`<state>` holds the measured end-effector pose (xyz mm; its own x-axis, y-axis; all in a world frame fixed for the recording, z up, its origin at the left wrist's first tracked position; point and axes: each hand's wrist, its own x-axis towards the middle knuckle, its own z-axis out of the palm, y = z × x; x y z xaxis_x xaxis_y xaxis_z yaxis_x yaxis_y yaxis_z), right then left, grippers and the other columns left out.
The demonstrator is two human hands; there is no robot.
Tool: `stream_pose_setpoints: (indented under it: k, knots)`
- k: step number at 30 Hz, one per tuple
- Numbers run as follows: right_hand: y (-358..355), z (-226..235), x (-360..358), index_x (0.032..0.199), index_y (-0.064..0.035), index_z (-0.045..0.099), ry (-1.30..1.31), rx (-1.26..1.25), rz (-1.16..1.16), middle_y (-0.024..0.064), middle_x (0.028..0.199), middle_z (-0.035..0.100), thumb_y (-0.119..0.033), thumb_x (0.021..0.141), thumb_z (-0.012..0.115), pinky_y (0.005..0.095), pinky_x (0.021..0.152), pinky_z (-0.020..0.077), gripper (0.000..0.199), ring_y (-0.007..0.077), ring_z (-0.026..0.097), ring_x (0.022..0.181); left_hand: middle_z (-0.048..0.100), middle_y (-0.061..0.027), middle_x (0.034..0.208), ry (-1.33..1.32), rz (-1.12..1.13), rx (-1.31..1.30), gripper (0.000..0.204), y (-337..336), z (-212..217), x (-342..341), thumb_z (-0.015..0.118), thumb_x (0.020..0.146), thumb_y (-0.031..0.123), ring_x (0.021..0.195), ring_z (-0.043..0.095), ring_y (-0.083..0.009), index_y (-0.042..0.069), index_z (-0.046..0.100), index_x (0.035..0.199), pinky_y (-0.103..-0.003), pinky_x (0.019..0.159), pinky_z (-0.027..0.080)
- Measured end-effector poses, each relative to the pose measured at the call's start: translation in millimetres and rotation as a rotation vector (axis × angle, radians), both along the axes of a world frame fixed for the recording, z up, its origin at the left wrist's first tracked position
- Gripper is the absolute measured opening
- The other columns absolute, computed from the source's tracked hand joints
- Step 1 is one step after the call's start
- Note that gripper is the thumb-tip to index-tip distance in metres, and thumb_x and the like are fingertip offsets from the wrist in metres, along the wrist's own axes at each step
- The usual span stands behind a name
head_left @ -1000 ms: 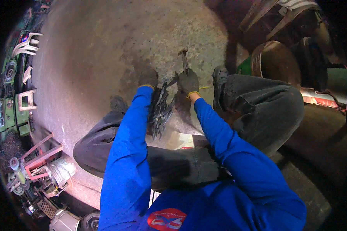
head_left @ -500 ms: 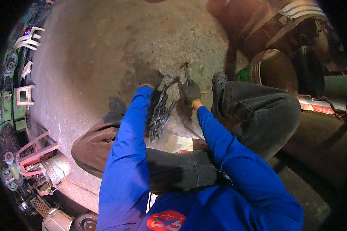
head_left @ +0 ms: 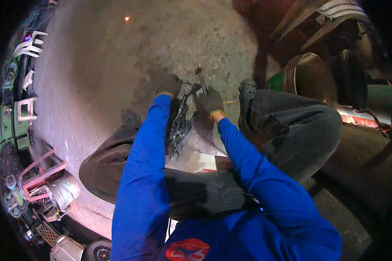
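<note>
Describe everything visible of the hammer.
The hammer is blurred: a small, dark head on a slim, greyish shaft, metal by its look. The gloved right hand grips it, hiding the lower end. It points away from the person, leaning slightly left in the picture, head at the far end, beyond and right of the dark metal pile. Whether the head touches anything can't be told.

Floor (head_left: 96,78): rough, matt, concrete-like. Metal pieces (head_left: 177,131): dull, faint sheen. Trousers (head_left: 298,126): matt cloth. Stacked chairs (head_left: 30,48): smooth plastic.
</note>
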<state>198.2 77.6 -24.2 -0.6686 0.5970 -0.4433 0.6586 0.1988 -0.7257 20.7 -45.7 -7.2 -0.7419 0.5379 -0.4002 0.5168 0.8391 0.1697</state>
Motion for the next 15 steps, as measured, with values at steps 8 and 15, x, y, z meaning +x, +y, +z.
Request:
stream_pose_setpoints:
  k: [8, 15]
  knots:
    - [-12.3, -12.3, 9.3, 0.114, 0.0001, 0.07, 0.037, 0.075, -0.059, 0.0306, 0.106, 0.072, -0.032, 0.094, 0.058, 0.0586, 0.089, 0.0519, 0.039, 0.0523, 0.067, 0.102, 0.068, -0.0259, 0.134, -0.008, 0.054, -0.026, 0.05, 15.1, 9.2, 5.6, 0.061, 0.096, 0.042, 0.127, 0.063, -0.0463, 0.004, 0.073, 0.126, -0.052, 0.111, 0.048]
    - [-4.9, -10.7, 3.6, 0.115, -0.0003, 0.07, 0.211, 0.104, -0.123, 0.0337, 0.111, 0.07, -0.04, 0.092, 0.062, 0.0575, 0.092, 0.0527, 0.047, 0.0537, 0.066, 0.106, 0.067, -0.027, 0.133, 0.01, 0.075, 0.0, 0.05, 9.1, 18.9, 15.7, 0.06, 0.097, 0.043, 0.128, 0.062, -0.0465, 0.001, 0.075, 0.12, -0.053, 0.11, 0.049]
